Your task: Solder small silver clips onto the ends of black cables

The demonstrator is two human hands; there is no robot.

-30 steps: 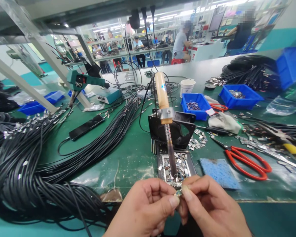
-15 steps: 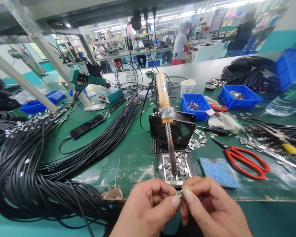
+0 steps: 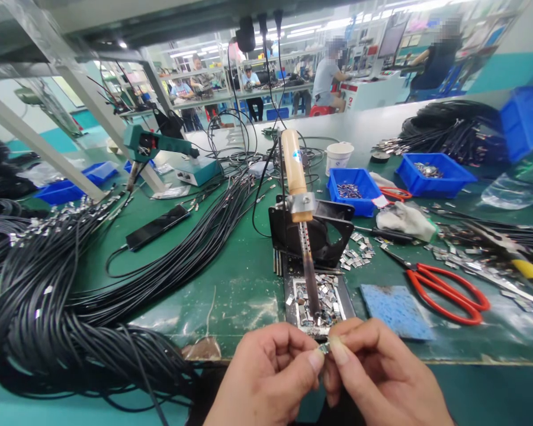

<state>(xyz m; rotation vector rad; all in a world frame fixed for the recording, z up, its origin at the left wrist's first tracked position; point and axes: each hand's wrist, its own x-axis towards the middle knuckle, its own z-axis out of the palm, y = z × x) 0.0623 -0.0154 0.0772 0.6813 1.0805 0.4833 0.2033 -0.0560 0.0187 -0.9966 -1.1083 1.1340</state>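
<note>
Right at the bench edge, both hands meet at the fingertips. Between them is a tiny metal connector [image 3: 324, 348], mostly covered by the fingers. My left hand [image 3: 269, 370] pinches it with thumb and forefinger. My right hand [image 3: 379, 367] pinches closed at the connector's right side. Just beyond the fingers, a soldering iron [image 3: 295, 168] with a wooden handle is clamped tip down. Its tip sits over a small tray [image 3: 296, 319] strewn with metal connectors. Behind the iron stands a black fan [image 3: 337, 216].
A blue sponge [image 3: 395, 310] and red-handled scissors [image 3: 453, 296] lie right of the tray. Black cables [image 3: 128, 302] cover the left side. Blue bins [image 3: 359, 204], a paper cup [image 3: 338, 157] and yellow-handled pliers [image 3: 522, 266] stand or lie farther right. People work in the background.
The view has shifted very slightly. Both hands keep their pinch on the connector in almost the same spot.
</note>
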